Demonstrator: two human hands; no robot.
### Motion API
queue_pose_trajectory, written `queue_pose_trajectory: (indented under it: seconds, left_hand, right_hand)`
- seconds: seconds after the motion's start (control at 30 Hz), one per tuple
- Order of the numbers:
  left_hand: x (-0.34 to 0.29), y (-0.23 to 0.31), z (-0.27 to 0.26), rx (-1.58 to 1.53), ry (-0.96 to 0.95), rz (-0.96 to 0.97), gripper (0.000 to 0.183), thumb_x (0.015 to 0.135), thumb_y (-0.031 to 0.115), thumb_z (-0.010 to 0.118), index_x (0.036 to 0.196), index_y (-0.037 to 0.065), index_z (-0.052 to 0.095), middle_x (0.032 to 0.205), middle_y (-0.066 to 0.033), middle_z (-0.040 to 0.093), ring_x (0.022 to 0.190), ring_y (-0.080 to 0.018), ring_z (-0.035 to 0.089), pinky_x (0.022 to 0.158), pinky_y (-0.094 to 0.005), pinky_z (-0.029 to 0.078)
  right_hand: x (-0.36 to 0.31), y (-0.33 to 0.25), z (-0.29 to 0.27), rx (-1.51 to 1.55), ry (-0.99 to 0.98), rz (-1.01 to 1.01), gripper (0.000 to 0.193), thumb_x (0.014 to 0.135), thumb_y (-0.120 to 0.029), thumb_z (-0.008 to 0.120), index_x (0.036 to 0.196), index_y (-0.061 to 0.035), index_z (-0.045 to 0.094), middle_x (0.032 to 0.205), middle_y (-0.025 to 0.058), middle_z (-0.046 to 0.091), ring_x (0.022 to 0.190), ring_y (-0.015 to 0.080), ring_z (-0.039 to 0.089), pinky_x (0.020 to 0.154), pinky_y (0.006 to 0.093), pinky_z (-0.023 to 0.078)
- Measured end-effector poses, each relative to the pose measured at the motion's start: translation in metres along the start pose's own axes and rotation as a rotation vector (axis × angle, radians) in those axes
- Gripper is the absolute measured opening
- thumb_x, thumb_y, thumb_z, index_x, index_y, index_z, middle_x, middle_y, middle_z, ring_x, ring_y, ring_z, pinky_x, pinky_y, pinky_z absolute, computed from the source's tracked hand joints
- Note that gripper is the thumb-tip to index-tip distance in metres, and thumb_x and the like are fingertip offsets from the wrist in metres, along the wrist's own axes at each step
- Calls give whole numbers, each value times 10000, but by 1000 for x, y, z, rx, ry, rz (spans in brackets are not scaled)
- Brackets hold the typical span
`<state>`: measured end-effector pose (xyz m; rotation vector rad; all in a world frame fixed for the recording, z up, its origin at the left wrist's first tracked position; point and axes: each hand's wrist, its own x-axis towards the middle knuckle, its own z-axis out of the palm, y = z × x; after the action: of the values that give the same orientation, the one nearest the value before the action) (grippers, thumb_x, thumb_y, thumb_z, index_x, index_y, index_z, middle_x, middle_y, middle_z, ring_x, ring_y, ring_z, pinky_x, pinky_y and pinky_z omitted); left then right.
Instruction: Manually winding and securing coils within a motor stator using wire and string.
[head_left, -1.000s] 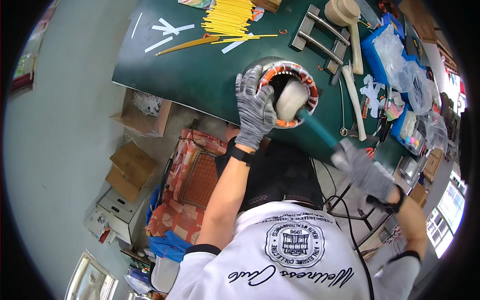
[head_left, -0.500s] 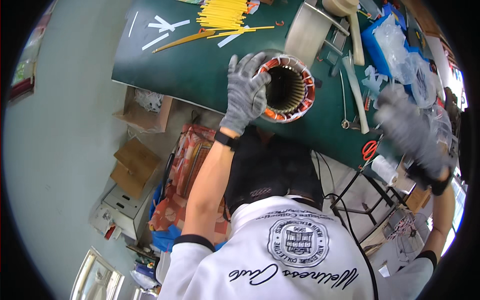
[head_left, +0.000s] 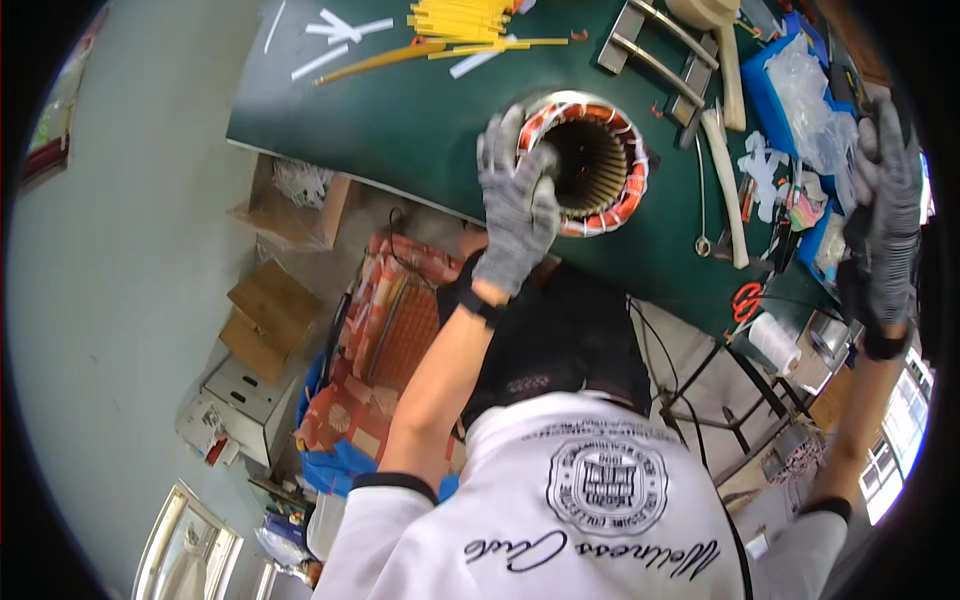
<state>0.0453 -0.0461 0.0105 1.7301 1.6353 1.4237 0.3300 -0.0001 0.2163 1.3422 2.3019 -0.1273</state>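
A motor stator (head_left: 633, 165) stands upright on the green bench, its bore facing up. Orange copper windings laced with white cord ring its rim. My left hand (head_left: 517, 205), in a grey knit glove, grips the stator's left side, with the thumb over the rim at the bore and the fingers along the outside. Far out to the right, my gloved right hand (head_left: 885, 215) is raised beside the blue bins, fingers stretched out. I see nothing held in it, though its palm side is partly hidden.
Yellow strips (head_left: 460, 20) and white strips (head_left: 345, 30) lie at the far left. A metal frame with two bars (head_left: 660, 65), a mallet (head_left: 732, 70), a wrench (head_left: 701, 200) and red-handled scissors (head_left: 745, 300) lie rightward. Blue bins (head_left: 775, 90) hold plastic bags. A white thread spool (head_left: 773, 342) sits nearer.
My right hand has swung farther right and its fingers now point up. My left hand stays on the stator. A pale curved surface beside the metal frame no longer shows. The view has shifted slightly.
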Motion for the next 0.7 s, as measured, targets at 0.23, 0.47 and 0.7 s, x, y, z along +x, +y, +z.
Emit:
queue_pose_trajectory:
  seconds: [0.23,0.47,0.7]
  left_hand:
    - [12,-25,-11,97,-130,79,193,790,230,467,869,100,586,1303,-178,496,1241,-387,404,1090,-539,178]
    - [38,-19,-5,48,-231,119,235,830,263,430,823,99,598,1266,-156,542,1209,-363,454,1083,-512,213]
    - [33,-39,-37,92,-380,99,228,724,223,503,881,129,639,1303,-107,510,1235,-346,415,1092,-545,173]
  right_hand:
    - [23,-12,-32,682,-416,-59,269,917,-99,493,1176,-39,539,1128,177,584,1037,241,568,920,367,446]
    - [-21,-4,75,-504,-101,147,349,756,-123,619,1085,-29,549,1134,130,563,1025,262,552,886,360,457]
    - [34,-9,-41,812,-190,220,416,902,-229,558,1252,-12,495,1214,120,562,1134,208,534,897,352,476]
